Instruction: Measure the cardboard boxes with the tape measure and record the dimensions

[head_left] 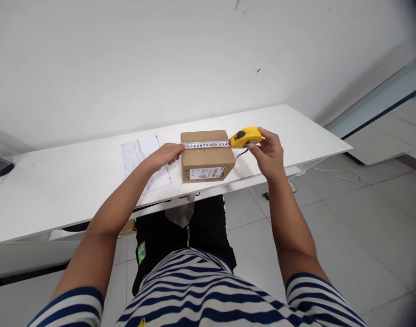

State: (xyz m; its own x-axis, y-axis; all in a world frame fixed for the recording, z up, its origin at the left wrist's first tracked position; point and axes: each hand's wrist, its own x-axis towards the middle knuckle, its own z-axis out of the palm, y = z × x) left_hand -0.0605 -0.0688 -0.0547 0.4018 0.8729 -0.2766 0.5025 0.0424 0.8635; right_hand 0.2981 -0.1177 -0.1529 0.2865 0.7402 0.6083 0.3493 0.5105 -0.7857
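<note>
Your left hand (165, 155) has its thumb and fingers pinched together on the end of the metal blade (204, 145), right at the box's left top edge. Your right hand (271, 152) is curled around the yellow tape measure (250, 135), fingers at its far side and thumb at its near side, just off the box's right edge. You have the blade running straight across the top of the cardboard box (208, 159), from its left edge to its right, numerals facing up with one red mark along the way. Whether the tape's mouth touches the cardboard, I cannot tell.

The box sits on the white table (75, 181), close to the front edge on your side, its printed label (207, 173) facing you. Behind it, a strip of tabletop separates it from the wall (160, 54). On your left, printed papers (136, 156) lie near the box, partly under your left hand and forearm; past them the tabletop stretches well out to your left. On your right, the tabletop continues beyond your hand to the table's right end. A dark cable (242, 154) shows between the box and your right hand.
</note>
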